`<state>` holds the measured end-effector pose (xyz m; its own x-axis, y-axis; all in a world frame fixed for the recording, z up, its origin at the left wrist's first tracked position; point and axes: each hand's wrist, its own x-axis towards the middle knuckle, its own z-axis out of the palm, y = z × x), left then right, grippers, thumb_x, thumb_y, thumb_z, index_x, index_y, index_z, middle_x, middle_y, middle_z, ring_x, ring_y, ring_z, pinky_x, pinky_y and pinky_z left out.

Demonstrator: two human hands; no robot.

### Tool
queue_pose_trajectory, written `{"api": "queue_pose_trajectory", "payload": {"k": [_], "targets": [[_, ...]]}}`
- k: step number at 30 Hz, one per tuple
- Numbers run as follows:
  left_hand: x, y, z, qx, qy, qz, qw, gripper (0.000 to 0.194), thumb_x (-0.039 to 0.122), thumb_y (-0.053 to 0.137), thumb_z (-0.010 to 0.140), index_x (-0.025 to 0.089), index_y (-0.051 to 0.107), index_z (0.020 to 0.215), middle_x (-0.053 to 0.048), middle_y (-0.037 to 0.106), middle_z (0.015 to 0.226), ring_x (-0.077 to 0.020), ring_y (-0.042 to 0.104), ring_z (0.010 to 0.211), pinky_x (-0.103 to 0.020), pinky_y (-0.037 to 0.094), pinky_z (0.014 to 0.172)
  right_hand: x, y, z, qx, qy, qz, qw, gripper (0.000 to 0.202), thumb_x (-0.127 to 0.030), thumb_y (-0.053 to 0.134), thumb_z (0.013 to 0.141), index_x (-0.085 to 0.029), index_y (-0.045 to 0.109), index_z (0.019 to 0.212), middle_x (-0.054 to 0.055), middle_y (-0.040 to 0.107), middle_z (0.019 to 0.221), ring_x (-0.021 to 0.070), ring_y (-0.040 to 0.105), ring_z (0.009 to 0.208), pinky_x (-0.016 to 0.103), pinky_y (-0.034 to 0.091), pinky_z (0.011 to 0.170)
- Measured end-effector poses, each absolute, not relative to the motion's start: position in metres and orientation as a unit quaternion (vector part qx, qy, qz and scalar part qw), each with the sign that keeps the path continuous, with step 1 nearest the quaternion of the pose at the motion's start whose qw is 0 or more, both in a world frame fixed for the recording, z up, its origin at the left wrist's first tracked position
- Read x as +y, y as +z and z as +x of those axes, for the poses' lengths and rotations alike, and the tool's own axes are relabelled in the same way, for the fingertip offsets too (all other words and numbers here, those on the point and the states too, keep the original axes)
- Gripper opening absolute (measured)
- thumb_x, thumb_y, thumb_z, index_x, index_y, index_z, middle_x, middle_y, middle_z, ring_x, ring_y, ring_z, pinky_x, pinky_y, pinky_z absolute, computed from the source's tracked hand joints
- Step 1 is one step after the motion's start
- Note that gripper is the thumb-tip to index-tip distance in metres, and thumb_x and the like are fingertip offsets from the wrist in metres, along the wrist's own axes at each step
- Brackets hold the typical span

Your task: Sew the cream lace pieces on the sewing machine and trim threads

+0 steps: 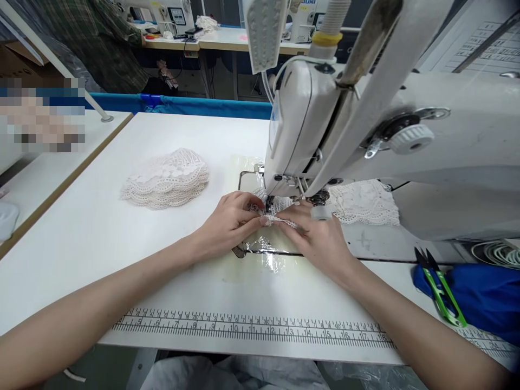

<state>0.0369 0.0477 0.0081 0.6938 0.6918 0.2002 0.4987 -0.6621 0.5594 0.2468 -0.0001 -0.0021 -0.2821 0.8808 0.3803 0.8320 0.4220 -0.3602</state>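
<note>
A piece of white lace (pixel 280 219) lies at the needle of the sewing machine (pixel 298 135). My left hand (pixel 233 222) pinches its left side between thumb and fingers, just left of the presser foot (pixel 268 202). From the right, my right hand (pixel 319 233) grips the same lace close to the foot, its fingers partly behind the machine head. A stack of scalloped lace pieces (pixel 166 179) rests on the table left of my hands. More lace (pixel 363 201) lies under the machine arm on the right.
Green-handled thread snips (pixel 442 292) lie on a blue cloth (pixel 483 298) at the right. A printed ruler (pixel 252 327) runs along the front edge of the white table (pixel 81 238). Beyond the blue edging, a person in a plaid sleeve (pixel 101 43) is near other sewing machines (pixel 173 16).
</note>
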Motion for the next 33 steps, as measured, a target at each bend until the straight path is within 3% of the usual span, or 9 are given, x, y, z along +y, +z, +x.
{"api": "queue_pose_trajectory", "payload": {"k": [4,7,10,15,19,27,33], "targets": [[0.039,0.001,0.032,0.277,0.206,0.935,0.084,0.025,0.03,0.048,0.096,0.026,0.07,0.107,-0.006,0.062,0.117,-0.0231,0.052,0.117,-0.054,0.034,0.109,-0.005,-0.001,0.249,-0.834,0.02,-0.487,0.258,0.019,-0.022,0.055,0.092,-0.021,0.073,0.097,0.005,0.073,0.086,0.0208,0.065,0.084,0.037,0.051,0.079],[0.027,-0.002,0.03,0.23,0.206,0.949,-0.056,0.029,0.027,0.053,0.094,0.024,0.063,0.121,-0.006,0.063,0.124,-0.0237,0.051,0.123,-0.052,0.026,0.116,-0.009,0.0,0.251,-0.854,-0.016,-0.452,0.257,0.018,-0.017,0.054,0.09,-0.021,0.072,0.089,0.003,0.074,0.095,0.0195,0.065,0.085,0.037,0.05,0.082],[0.019,-0.002,0.029,0.218,0.185,0.952,-0.11,0.033,0.032,0.05,0.096,0.02,0.059,0.125,-0.006,0.064,0.126,-0.0226,0.05,0.126,-0.047,0.024,0.117,-0.01,0.0,0.251,-0.862,-0.054,-0.43,0.261,0.018,-0.016,0.053,0.091,-0.021,0.071,0.089,0.0,0.074,0.099,0.0167,0.067,0.081,0.037,0.049,0.087],[0.018,-0.004,0.028,0.221,0.178,0.952,-0.116,0.037,0.037,0.048,0.096,0.018,0.059,0.126,-0.008,0.065,0.124,-0.0243,0.052,0.126,-0.048,0.029,0.114,-0.011,-0.001,0.251,-0.865,-0.062,-0.428,0.256,0.015,-0.017,0.055,0.091,-0.021,0.07,0.091,-0.002,0.074,0.099,0.0145,0.067,0.077,0.036,0.048,0.09],[0.021,-0.005,0.028,0.224,0.179,0.952,-0.104,0.037,0.038,0.046,0.097,0.018,0.058,0.127,-0.009,0.065,0.124,-0.0236,0.052,0.126,-0.05,0.025,0.115,-0.01,-0.001,0.251,-0.863,-0.06,-0.432,0.255,0.016,-0.016,0.055,0.09,-0.021,0.07,0.089,-0.002,0.074,0.098,0.0146,0.067,0.077,0.035,0.049,0.088],[0.033,-0.006,0.029,0.236,0.175,0.95,-0.104,0.038,0.039,0.043,0.098,0.018,0.057,0.127,-0.01,0.064,0.125,-0.0224,0.052,0.126,-0.049,0.025,0.113,0.0,-0.006,0.254,-0.854,-0.049,-0.45,0.257,0.019,-0.018,0.053,0.093,-0.021,0.071,0.095,0.002,0.073,0.101,0.0182,0.066,0.093,0.037,0.051,0.087],[0.04,-0.006,0.031,0.251,0.171,0.945,-0.122,0.04,0.044,0.042,0.098,0.019,0.059,0.125,-0.009,0.064,0.125,-0.024,0.053,0.124,-0.052,0.027,0.111,0.007,-0.012,0.256,-0.854,-0.092,-0.44,0.261,0.018,-0.017,0.055,0.092,-0.02,0.07,0.101,0.002,0.071,0.107,0.0181,0.065,0.093,0.036,0.05,0.087]]}}
